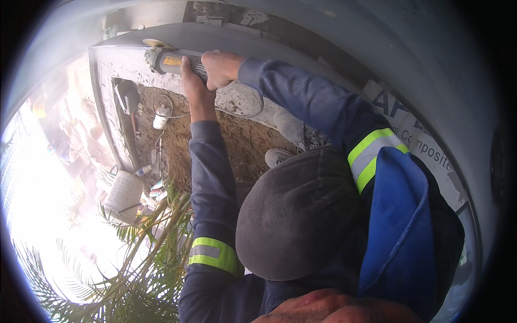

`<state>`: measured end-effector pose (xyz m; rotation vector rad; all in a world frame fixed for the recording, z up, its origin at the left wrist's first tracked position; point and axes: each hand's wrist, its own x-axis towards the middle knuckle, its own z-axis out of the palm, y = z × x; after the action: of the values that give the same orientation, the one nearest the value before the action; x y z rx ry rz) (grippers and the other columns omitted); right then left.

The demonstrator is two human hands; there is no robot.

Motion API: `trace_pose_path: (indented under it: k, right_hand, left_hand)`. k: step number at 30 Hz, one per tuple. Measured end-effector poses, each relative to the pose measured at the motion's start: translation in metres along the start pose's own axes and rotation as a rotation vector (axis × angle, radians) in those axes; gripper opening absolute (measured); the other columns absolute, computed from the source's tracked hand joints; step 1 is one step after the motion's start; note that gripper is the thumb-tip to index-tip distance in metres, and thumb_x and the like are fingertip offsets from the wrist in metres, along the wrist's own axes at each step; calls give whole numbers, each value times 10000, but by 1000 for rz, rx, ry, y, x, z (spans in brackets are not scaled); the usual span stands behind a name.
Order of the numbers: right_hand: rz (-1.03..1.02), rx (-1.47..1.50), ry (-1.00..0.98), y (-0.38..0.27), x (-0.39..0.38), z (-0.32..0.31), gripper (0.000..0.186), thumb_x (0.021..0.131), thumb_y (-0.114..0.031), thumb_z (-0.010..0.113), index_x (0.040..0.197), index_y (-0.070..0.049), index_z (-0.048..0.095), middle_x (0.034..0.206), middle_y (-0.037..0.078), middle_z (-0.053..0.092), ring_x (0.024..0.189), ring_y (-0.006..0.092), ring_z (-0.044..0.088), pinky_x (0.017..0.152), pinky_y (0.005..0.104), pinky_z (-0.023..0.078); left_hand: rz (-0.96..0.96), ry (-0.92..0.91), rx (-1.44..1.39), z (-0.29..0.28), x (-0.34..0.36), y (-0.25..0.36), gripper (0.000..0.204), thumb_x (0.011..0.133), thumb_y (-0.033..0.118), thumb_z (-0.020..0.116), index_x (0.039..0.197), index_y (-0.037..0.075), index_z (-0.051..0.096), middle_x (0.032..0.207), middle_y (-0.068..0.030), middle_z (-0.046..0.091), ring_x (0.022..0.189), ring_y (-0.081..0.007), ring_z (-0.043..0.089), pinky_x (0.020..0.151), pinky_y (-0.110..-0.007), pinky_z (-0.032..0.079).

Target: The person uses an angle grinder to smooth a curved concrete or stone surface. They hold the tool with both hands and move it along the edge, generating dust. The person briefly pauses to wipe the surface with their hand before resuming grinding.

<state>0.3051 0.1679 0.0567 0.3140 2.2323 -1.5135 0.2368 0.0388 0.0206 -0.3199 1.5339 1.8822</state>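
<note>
L grip [196, 86] + R grip [221, 70] both clamped round gry angle grinder [168, 63], ribbed cyl. body | tan round disc [155, 43] L & beyond grips, by smooth gry panel [215, 35], contact unclear | risk: kickback poss. if disc snags | below grips: rough brn soil [202, 145], wht cyl. bucket [124, 195]

item count: two hands [195, 83], far; one grinder [172, 62], far; one small white container [161, 116], left; one white bucket [123, 195], left; two reflective armbands [216, 256], one left, one right; one blue cloth [396, 231], near right.
</note>
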Motion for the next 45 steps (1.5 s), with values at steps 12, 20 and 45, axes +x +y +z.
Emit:
trace_pose_path:
  k: [12,20,45]
  right_hand:
    - [46,38,52,13,-46,1,332,729,-100,742,974,121,715,990,262,742,900,359,761,768,443,619]
    - [-7,63,58,13,-14,8,416,723,-108,785,1020,158,666,979,307,731,917,382,760,773,441,614]
    - [52,50,53,19,-49,7,364,736,-97,755,1009,136,695,931,260,746,869,361,765,761,428,624]
  left_hand:
    - [54,46,38,21,-37,-21,419,1083,359,538,1240,-28,571,1078,-136,677,936,-238,702,811,-393,594]
    - [48,7,71,6,-15,-11,438,1086,388,523,1251,-16,557,1064,-118,668,934,-225,700,806,-379,596]
    - [50,39,60,18,-41,-26,397,1093,358,512,1257,0,563,1113,-140,687,998,-252,706,878,-405,594]
